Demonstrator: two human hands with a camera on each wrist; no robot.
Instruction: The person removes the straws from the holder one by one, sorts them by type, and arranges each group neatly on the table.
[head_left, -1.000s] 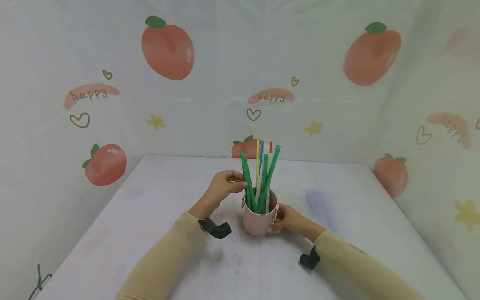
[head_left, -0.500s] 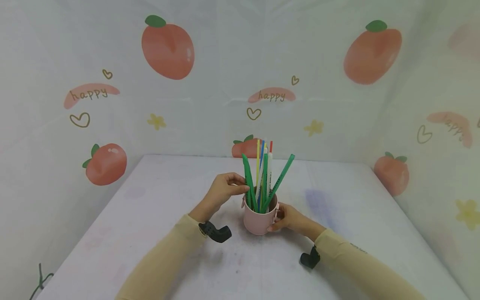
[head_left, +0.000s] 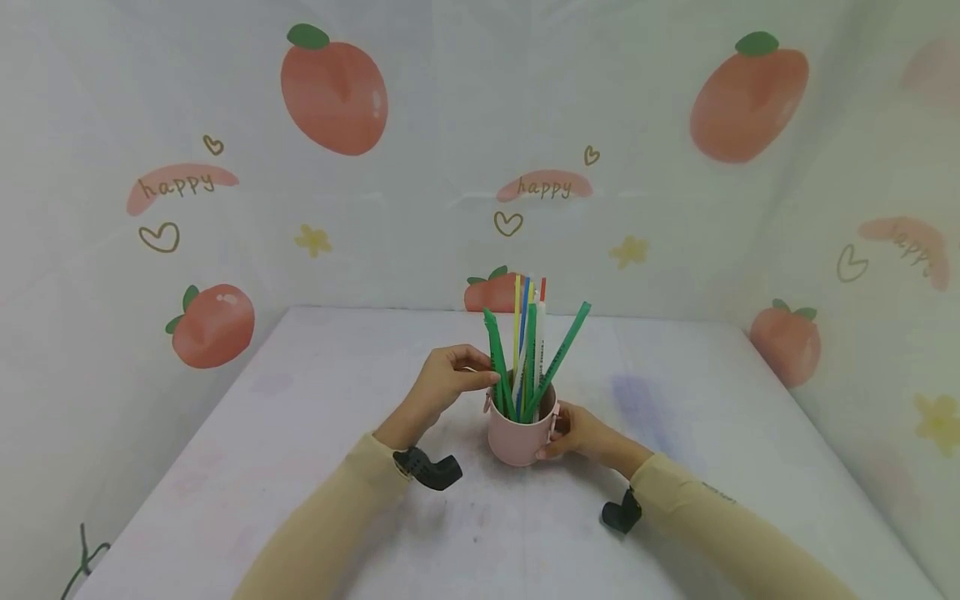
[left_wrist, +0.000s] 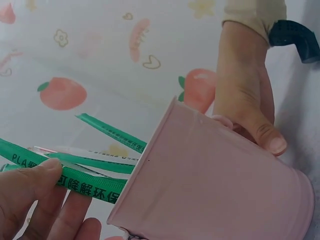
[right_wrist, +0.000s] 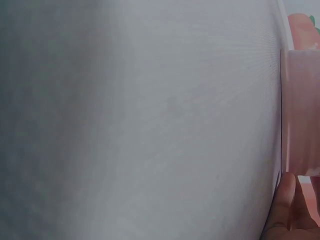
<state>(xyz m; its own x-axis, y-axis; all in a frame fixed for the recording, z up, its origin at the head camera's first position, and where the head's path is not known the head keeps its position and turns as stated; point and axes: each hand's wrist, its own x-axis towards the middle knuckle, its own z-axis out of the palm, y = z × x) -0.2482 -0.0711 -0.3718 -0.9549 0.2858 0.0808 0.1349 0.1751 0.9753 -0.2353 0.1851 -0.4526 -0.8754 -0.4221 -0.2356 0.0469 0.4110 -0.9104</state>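
A small pink bucket (head_left: 516, 444) with side ears stands upright on the table, holding several straws. Green wrapped straws (head_left: 564, 348) with printed lettering lean inside it, among thin yellow, blue, white and red-tipped sticks (head_left: 517, 321). Thumb and fingers of my left hand (head_left: 448, 379) pinch a green wrapped straw (left_wrist: 92, 186) at the bucket's left side; its lower end is inside the bucket. My right hand (head_left: 591, 435) grips the bucket's right side near the ear, the thumb low on the wall. In the right wrist view only part of the bucket (right_wrist: 303, 112) and fingers (right_wrist: 285, 197) show.
The table (head_left: 330, 383) has a white cover with a bluish stain (head_left: 637, 408) to the right. Behind it hangs a white curtain (head_left: 435, 125) printed with fruit. Green string (head_left: 85, 558) lies at the lower left edge.
One green wrapped straw has tipped over to the right against the bucket's rim. My left hand has shifted slightly with its straw; my right hand stays on the bucket.
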